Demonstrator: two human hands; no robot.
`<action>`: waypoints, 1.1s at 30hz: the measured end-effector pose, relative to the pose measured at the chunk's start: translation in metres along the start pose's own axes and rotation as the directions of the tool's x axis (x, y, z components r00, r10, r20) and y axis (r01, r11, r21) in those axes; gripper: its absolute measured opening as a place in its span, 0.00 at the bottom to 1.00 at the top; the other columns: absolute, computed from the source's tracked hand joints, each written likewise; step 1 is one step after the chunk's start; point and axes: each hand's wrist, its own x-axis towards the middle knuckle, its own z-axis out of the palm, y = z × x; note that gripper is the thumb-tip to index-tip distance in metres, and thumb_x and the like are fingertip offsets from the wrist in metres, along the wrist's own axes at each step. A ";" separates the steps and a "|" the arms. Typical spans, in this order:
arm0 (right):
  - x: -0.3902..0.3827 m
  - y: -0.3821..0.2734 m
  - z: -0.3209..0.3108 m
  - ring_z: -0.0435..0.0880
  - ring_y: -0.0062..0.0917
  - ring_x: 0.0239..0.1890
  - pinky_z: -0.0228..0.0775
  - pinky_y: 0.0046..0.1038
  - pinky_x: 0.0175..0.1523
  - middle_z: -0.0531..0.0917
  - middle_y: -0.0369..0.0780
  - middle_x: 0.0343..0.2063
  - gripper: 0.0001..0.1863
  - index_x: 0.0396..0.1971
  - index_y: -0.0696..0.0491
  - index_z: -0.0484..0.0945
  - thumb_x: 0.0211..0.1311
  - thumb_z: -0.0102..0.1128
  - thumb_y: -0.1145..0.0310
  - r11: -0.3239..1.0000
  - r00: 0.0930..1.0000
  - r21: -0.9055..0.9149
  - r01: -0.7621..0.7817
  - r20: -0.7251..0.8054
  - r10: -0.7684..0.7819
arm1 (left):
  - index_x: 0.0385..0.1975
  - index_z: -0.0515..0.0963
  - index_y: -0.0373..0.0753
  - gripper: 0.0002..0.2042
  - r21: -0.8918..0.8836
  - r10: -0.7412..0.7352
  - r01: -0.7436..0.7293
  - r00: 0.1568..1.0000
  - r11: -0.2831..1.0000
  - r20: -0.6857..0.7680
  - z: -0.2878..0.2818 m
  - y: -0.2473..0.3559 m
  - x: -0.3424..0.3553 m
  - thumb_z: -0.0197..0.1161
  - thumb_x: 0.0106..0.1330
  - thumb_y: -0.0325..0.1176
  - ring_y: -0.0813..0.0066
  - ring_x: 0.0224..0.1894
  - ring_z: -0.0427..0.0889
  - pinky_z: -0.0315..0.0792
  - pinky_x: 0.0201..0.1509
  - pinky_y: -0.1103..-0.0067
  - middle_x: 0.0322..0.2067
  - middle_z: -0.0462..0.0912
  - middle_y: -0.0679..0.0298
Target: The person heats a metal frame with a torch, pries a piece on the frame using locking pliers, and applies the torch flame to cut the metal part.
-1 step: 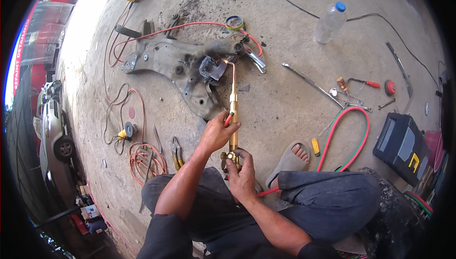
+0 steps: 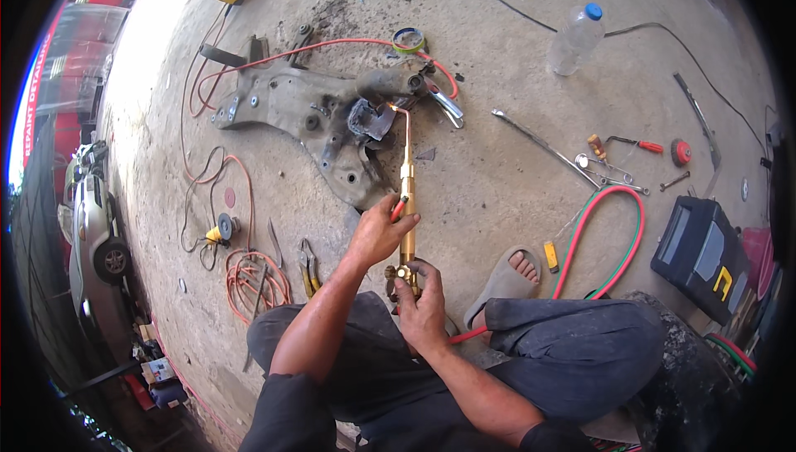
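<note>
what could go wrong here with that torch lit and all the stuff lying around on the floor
1. The cutting torch flame sits at the metal car part, with bare hands: left hand on the tube, right hand at the valves; sparks or hot metal may burn them.
2. The sandalled foot is exposed nearby.
3. The red and green hoses and the orange cable lie close; heat could damage them.

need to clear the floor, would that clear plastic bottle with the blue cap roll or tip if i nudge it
The clear plastic bottle with the blue cap already lies on its side on the concrete floor, so it cannot tip. It would probably roll, being round. It looks mostly empty, so likely light and easily pushed, and thin enough to dent if squeezed.
</note>
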 end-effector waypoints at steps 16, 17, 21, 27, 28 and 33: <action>0.000 0.004 0.001 0.81 0.36 0.49 0.73 0.35 0.54 0.77 0.49 0.48 0.19 0.54 0.59 0.69 0.69 0.61 0.68 0.999 0.999 -0.031 0.030 -0.012 -0.030 | 0.58 0.74 0.31 0.30 -0.003 -0.085 0.085 0.995 0.996 0.047 -0.002 0.005 0.000 0.69 0.62 0.47 0.53 0.51 0.84 0.74 0.56 0.67 0.48 0.83 0.43; 0.000 0.004 0.001 0.81 0.36 0.49 0.73 0.35 0.54 0.77 0.49 0.48 0.19 0.54 0.59 0.69 0.69 0.61 0.68 0.999 0.999 -0.030 0.031 -0.012 -0.031 | 0.58 0.74 0.31 0.30 0.001 -0.082 0.082 0.996 0.997 0.041 -0.001 0.004 0.001 0.69 0.62 0.47 0.53 0.51 0.84 0.74 0.56 0.67 0.48 0.83 0.43; 0.001 0.007 0.002 0.81 0.34 0.47 0.75 0.33 0.51 0.77 0.49 0.47 0.18 0.54 0.59 0.69 0.69 0.60 0.69 1.000 1.000 -0.018 0.021 -0.008 -0.021 | 0.58 0.74 0.31 0.30 -0.019 -0.064 0.065 0.998 0.998 0.028 0.000 0.002 0.001 0.69 0.62 0.47 0.54 0.51 0.84 0.74 0.56 0.67 0.48 0.83 0.43; 0.001 0.008 0.002 0.81 0.34 0.46 0.75 0.33 0.51 0.76 0.48 0.48 0.18 0.54 0.60 0.69 0.69 0.60 0.69 1.000 1.000 0.021 -0.004 -0.002 0.004 | 0.57 0.74 0.31 0.31 0.006 -0.042 0.042 0.999 0.999 0.025 -0.002 0.007 0.000 0.68 0.62 0.49 0.46 0.48 0.84 0.75 0.53 0.62 0.43 0.84 0.41; 0.001 0.007 0.002 0.81 0.34 0.46 0.75 0.33 0.51 0.76 0.48 0.48 0.18 0.54 0.60 0.69 0.70 0.60 0.69 1.000 1.000 0.016 0.004 -0.001 -0.004 | 0.57 0.74 0.31 0.31 0.006 -0.043 0.043 0.999 0.999 0.025 -0.002 0.006 0.000 0.68 0.62 0.49 0.46 0.48 0.84 0.75 0.53 0.62 0.43 0.84 0.41; 0.002 0.004 0.001 0.79 0.35 0.49 0.73 0.34 0.54 0.76 0.49 0.48 0.19 0.55 0.60 0.69 0.70 0.59 0.68 0.999 0.999 -0.010 0.035 -0.003 -0.035 | 0.57 0.74 0.30 0.31 -0.005 -0.021 0.021 1.000 1.000 0.015 0.000 0.002 0.001 0.68 0.62 0.49 0.47 0.48 0.85 0.75 0.53 0.63 0.43 0.84 0.41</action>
